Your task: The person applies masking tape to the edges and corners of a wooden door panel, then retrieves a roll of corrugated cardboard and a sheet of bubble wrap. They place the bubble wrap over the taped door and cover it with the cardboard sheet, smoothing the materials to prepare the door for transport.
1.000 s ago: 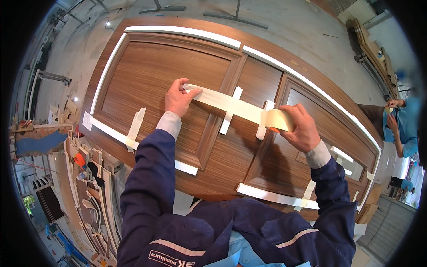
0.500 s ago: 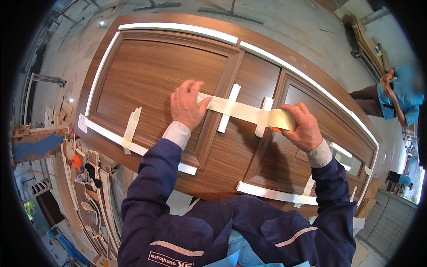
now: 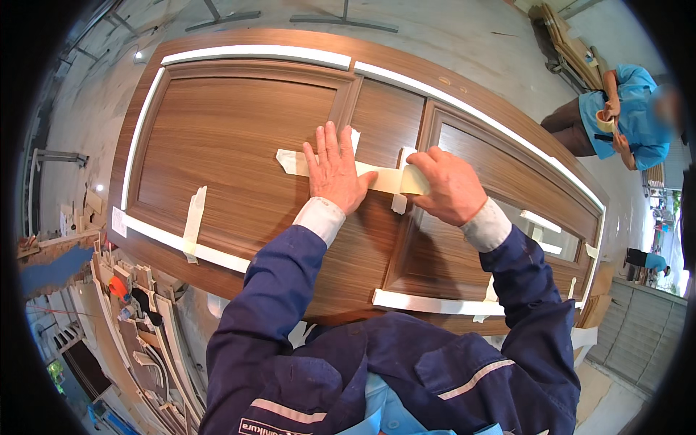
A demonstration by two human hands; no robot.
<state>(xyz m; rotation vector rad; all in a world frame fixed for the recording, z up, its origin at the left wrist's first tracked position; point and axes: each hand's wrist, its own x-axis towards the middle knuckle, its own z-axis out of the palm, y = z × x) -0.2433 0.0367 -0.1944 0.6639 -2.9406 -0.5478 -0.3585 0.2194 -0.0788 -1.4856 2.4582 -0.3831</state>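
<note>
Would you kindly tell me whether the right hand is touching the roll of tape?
Touching. The head view shows the right hand holding the roll, with the fingers overlapping its edge and no gap between them.

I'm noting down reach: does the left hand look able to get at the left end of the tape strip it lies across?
Probably yes: the left hand lies across the tape strip close beside that end, nothing visible covers it, and the right hand is away at the tape roll.

Workshop, grey floor point(image 3: 464, 45), piled strips point(image 3: 172, 330), metal stand point(image 3: 344, 22)
</note>
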